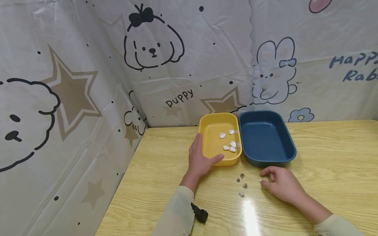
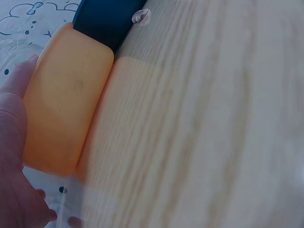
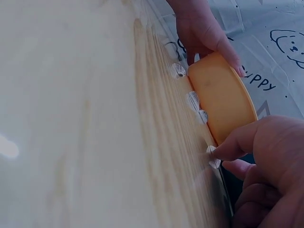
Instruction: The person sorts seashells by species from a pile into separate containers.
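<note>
Fingers (image 1: 268,170) (R hand (image 1: 284,185)) pinch sm. shell (image 3: 214,163); L hand (image 1: 200,159) grips yel. bin (image 1: 211,144).

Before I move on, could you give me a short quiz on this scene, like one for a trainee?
1. Fill the gap: in the head view, the blue tray stands to the ___ of the yellow tray.
2. Choose one: how many white pieces lie in the yellow tray? A) two; B) five; C) nine.
3. True or false: the left grip touches the yellow tray, while the right grip is at a shell outside both trays.

Key: 1. right; 2. B; 3. true.
</note>
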{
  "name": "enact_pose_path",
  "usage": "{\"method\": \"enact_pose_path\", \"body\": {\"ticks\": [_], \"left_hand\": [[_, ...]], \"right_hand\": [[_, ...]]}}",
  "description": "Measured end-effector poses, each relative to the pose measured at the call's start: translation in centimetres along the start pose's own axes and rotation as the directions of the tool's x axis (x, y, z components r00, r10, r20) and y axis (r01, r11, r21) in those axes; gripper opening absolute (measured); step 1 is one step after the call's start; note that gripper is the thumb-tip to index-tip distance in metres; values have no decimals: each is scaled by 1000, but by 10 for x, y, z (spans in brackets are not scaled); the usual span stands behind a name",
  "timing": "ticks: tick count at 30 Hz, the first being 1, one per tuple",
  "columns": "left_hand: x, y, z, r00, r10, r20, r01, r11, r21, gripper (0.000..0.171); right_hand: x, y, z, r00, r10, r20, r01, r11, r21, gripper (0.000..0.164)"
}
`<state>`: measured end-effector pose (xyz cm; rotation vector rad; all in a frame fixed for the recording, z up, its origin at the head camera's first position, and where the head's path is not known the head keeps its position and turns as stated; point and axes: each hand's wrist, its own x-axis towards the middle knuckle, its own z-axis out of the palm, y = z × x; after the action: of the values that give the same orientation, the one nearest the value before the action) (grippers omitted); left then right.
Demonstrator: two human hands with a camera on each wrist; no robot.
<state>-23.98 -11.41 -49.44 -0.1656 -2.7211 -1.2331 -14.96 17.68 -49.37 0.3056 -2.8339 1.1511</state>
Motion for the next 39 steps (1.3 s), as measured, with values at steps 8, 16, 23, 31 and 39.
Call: {"method": "enact_pose_path", "body": {"ticks": [8, 16, 23, 31, 39], "left_hand": [[0, 1, -1, 1000, 12, -6, -12, 1000, 0, 123], [-1, 2, -2, 1000, 15, -9, -15, 1000, -6, 123], [-1, 2, -1, 1000, 3, -3, -3, 1000, -9, 123], [-1, 1, -1, 1000, -5, 5, 5, 1000, 2, 123], [-1, 2, -1, 1000, 1, 1, -1, 1000, -1, 123]], "right_hand": [[2, 0, 0, 998, -24, 64, 24, 1000, 2, 16], [2, 1, 0, 997, -27, 71, 30, 999, -33, 10], [2, 1, 1, 998, 13, 54, -9, 998, -69, 17], [3, 4, -2, 994, -41, 105, 38, 999, 27, 21], [4, 7, -5, 985, -78, 154, 75, 997, 21, 13]]}}
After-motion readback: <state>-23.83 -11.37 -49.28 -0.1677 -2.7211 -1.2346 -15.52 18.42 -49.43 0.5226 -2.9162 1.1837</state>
